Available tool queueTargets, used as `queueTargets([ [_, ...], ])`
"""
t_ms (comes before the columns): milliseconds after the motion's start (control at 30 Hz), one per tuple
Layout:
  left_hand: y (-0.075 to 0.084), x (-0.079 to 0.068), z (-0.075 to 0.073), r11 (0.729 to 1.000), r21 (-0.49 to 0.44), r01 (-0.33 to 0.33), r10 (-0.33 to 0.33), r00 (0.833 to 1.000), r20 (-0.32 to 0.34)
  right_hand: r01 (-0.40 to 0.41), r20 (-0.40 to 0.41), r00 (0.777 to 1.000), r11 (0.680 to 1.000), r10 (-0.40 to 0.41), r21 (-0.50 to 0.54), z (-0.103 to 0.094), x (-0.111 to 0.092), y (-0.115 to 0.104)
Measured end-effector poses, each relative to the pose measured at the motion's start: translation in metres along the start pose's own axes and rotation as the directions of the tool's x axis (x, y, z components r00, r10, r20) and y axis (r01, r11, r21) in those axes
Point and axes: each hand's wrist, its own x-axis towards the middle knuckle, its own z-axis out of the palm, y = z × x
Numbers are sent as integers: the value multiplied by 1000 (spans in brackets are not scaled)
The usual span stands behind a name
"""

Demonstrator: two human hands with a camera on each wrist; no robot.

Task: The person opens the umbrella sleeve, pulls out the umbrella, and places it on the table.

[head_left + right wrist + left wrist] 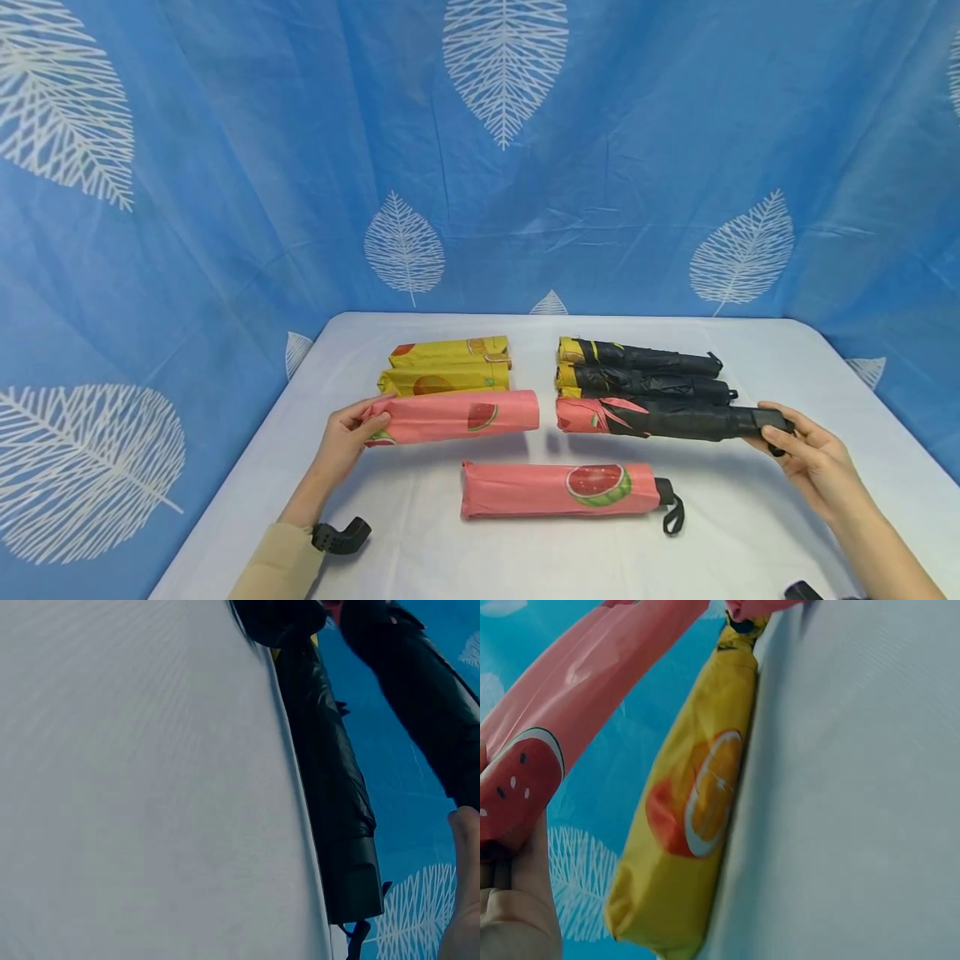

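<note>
My left hand (341,446) pinches the left end of a pink umbrella sleeve (442,417) printed with watermelon, thumb on the near side. It is held above the table, and the left wrist view shows it raised and slanting. My right hand (817,462) grips the handle of a folded black umbrella (686,418) with pink fabric at its left end. That end points at the sleeve's right end, a small gap between them. Nearer to me, a pink sleeved umbrella (525,492) with a black handle and strap lies on the table.
Behind the left hand lie two yellow orange-print sleeves (431,354). Two folded black umbrellas (637,357) with yellow ends lie behind the right hand. All rest on a white-covered table (570,558), with a blue leaf-patterned curtain (600,167) behind and at the sides.
</note>
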Motion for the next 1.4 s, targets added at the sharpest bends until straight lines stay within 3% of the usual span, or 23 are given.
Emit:
queueTargets([
  [167, -3, -6, -4, 998, 27, 60, -59, 997, -49, -11, -25, 1000, 999, 10, -52, -11, -3, 2],
  [400, 3, -13, 0, 966, 186, 182, -161, 980, -120, -73, -74, 995, 989, 63, -132, -21, -6, 8],
  [667, -11, -14, -6, 955, 250, 158, -127, 982, -137, -76, -68, 996, 983, 66, -165, -28, 0, 12],
  [800, -15, -15, -7, 949, 271, 163, -130, 982, -138, -135, -153, 984, 937, 89, -322, -30, 1, 12],
  [867, -16, -15, -7, 944, 287, 160, -125, 983, -137, -200, -220, 969, 873, 110, -445, -31, 1, 12],
  [900, -17, -16, -7, 940, 303, 155, -118, 983, -137, -237, -259, 959, 825, 114, -513, -32, 1, 12],
  [933, -17, -16, -7, 936, 317, 151, -113, 984, -136, -275, -296, 948, 762, 115, -586, -33, 0, 13],
  [1033, -16, -16, -6, 924, 358, 137, -99, 987, -123, -371, -372, 922, 536, 113, -758, -33, 0, 16],
  [1133, -15, -15, -3, 911, 392, 130, -90, 989, -119, -407, -400, 911, 369, 100, -836, -32, 1, 17],
  [1233, -12, -13, -2, 904, 413, 109, -61, 990, -127, -388, -380, 921, 297, 88, -873, -29, 2, 15],
  [1333, -6, -10, 2, 908, 415, 65, -4, 989, -145, -360, -357, 933, 198, 53, -912, -26, 4, 11],
  [1400, 0, -7, 8, 915, 403, 18, 43, 989, -142, -340, -336, 940, 162, 52, -926, -24, 5, 7],
])
